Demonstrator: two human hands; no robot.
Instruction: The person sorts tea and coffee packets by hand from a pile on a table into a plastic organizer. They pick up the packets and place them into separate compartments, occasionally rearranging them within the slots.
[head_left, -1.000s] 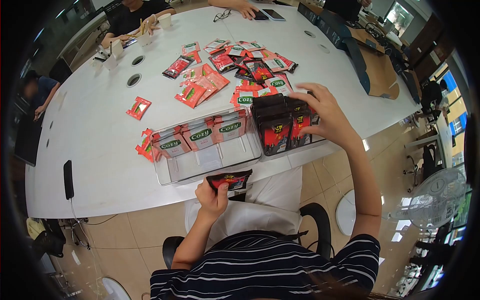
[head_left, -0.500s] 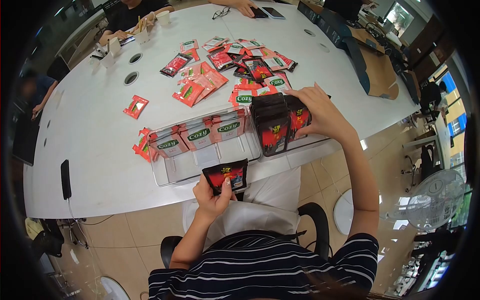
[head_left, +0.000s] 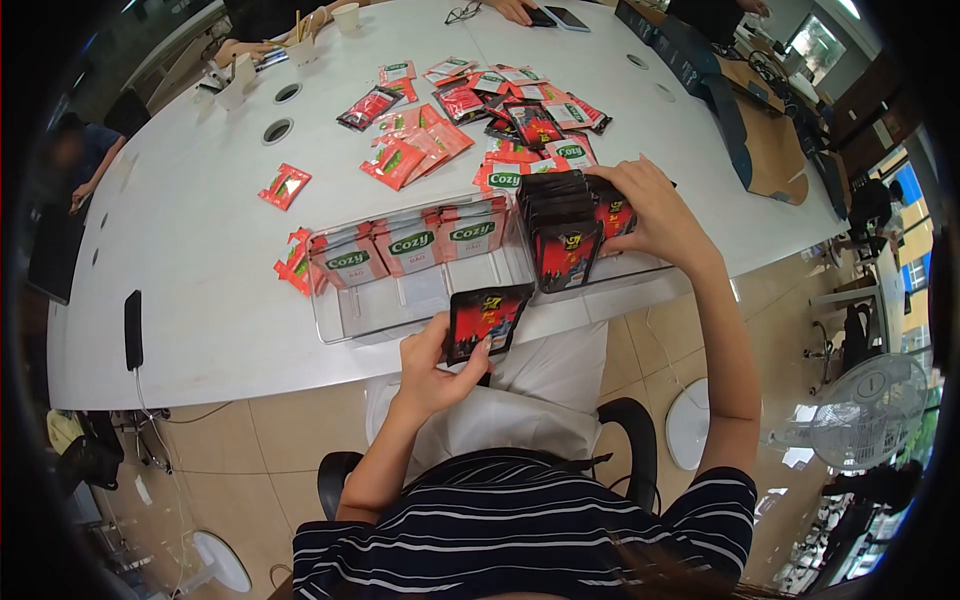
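Note:
In my left hand is a black and red sachet, its lower part pinched between thumb and fingers, tilted in front of the clear bin. That bin holds upright rows of red and white Cozy sachets along its far side; bare plastic shows at its front. My right hand curves over the second clear bin, thumb at the front and fingers at the back of a row of black sachets. Left of it in the same bin stands another row of black sachets.
Loose red and black sachets lie in a heap on the white table. One red sachet lies apart. Cardboard boxes line the right edge. Paper cups, a phone and other people's hands are at the far side.
My left hand has moved slightly right and up with the black sachet, which is now turned more upright. My right hand stays at the black row. The camera view has shifted a little.

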